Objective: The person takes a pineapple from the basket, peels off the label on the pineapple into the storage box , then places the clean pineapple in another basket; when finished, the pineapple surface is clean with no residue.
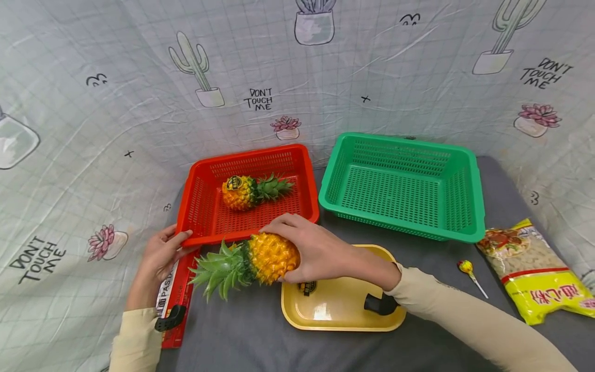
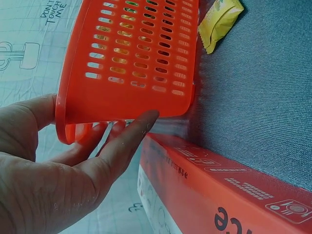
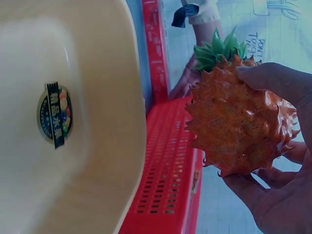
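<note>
My right hand [image 1: 321,248] grips an orange-yellow toy pineapple [image 1: 274,258] by its body, held above the table just in front of the red basket [image 1: 200,201]. Its green leaves point left. In the right wrist view, thumb and fingers wrap around the pineapple [image 3: 239,117] from either side. At the front left corner of that basket, my left hand [image 1: 162,253] holds the rim; the left wrist view has the thumb against the basket [image 2: 131,102] edge and fingers alongside. A second pineapple [image 1: 239,194] lies inside the red basket, leaves to the right.
A green basket [image 1: 479,206] stands at the back right. In front is a yellow tray [image 1: 339,325] bearing a dark sticker [image 3: 56,115]. A red pasta box [image 1: 174,336] lies front left, a small yellow packet [image 2: 219,22] near the red basket. Rightward are a lollipop [image 1: 466,267] and a pasta bag [image 1: 534,274].
</note>
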### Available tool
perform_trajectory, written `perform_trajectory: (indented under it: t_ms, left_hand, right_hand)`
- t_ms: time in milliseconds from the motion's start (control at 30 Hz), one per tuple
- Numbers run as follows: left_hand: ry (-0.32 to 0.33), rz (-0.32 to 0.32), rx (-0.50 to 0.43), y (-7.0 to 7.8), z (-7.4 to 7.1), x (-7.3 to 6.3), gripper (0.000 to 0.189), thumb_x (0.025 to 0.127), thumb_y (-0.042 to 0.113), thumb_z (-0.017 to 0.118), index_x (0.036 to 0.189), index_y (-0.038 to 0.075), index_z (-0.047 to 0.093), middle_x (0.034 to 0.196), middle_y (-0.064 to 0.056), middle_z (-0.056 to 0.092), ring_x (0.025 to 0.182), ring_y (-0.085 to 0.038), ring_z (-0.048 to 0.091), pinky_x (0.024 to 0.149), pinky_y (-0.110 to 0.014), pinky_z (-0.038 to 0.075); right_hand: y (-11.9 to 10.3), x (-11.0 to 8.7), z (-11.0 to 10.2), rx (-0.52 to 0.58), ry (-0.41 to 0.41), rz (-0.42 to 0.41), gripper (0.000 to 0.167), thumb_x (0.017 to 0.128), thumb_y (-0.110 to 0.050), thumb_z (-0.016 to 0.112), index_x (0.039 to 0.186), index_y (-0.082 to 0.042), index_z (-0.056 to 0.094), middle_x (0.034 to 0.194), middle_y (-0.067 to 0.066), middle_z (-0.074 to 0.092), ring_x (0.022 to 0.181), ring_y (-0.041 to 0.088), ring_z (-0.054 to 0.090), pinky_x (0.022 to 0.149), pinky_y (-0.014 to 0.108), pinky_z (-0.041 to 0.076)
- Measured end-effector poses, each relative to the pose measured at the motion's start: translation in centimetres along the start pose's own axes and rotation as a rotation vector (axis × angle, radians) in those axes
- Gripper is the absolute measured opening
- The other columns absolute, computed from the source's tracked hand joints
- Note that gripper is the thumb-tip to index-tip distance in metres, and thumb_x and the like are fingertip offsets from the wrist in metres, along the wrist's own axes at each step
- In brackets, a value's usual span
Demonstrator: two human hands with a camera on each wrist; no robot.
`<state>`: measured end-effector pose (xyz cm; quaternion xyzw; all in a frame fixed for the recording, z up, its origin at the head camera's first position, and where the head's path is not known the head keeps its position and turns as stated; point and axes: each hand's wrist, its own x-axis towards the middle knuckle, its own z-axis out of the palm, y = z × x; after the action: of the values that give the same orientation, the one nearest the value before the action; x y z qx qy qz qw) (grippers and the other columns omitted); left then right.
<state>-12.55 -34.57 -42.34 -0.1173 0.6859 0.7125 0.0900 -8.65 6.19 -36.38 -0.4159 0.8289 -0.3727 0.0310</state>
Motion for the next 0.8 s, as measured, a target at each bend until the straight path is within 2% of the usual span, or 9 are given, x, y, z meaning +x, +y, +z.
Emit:
perform_trajectory:
  t_ms: [100,467,567,800]
  left_hand:
    - [-0.006,-0.003,-0.002,0.0,-0.1,-0.1,0.068,0.105,0.001,0.063,0.16,-0.013,0.025,0.12,-0.002,0.063,0.103,-0.013,0.072,0.092,-0.038,0.057]
    - [-0.029,-0.015,-0.018,0.1,-0.4,-0.1,0.068,0.106,0.005,0.065,0.159,-0.012,0.025,0.119,0.0,0.064,0.1,-0.013,0.073,0.091,-0.04,0.057]
    - [-0.026,-0.026,-0.006,0.3,-0.3,-0.1,0.071,0.106,0.006,0.065,0.161,-0.01,0.024,0.123,-0.001,0.06,0.1,-0.012,0.072,0.092,-0.04,0.056]
    - [-0.022,-0.056,0.014,0.5,0.0,0.0,0.075,0.106,0.008,0.065,0.165,-0.006,0.021,0.14,-0.013,0.044,0.103,-0.009,0.069,0.096,-0.042,0.052]
  right_hand:
    - [0.2,-0.4,-0.7,0.018,0.014,0.008,0.084,0.073,-0.027,0.093,0.148,-0.018,0.057,0.142,-0.001,0.051,0.119,0.012,0.052,0.092,0.033,0.054]
    - [1.6,-1.5,-3.8,0.045,0.081,0.06,0.086,0.072,-0.023,0.095,0.148,-0.016,0.057,0.14,-0.001,0.052,0.116,0.015,0.055,0.09,0.036,0.056]
    - [2.0,-1.8,-4.6,0.056,0.106,0.067,0.086,0.072,-0.022,0.095,0.149,-0.017,0.057,0.14,-0.002,0.052,0.114,0.015,0.056,0.089,0.036,0.057]
    - [2.9,-2.7,-6.4,0.045,0.137,0.115,0.086,0.073,-0.022,0.095,0.15,-0.017,0.056,0.137,0.001,0.054,0.112,0.018,0.057,0.085,0.038,0.058]
